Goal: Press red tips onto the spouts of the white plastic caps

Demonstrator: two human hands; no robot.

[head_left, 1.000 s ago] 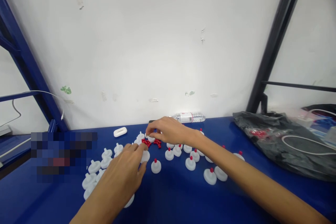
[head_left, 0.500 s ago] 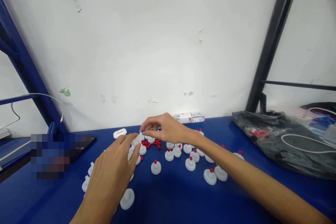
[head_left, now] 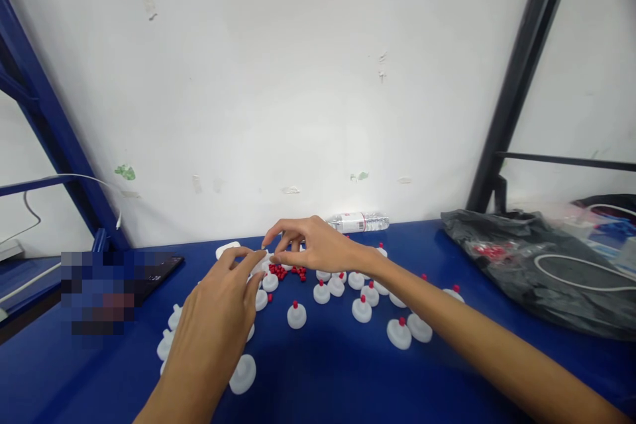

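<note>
Left hand [head_left: 218, 301] holds white piece [head_left: 259, 264], right hand [head_left: 318, 244] beside

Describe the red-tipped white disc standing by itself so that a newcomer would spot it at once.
On the blue table, find the pile of small red pieces. Nearer the camera sits a white disc with a red tip. Unlike the red-tipped discs grouped at its right, it stands alone.
</note>
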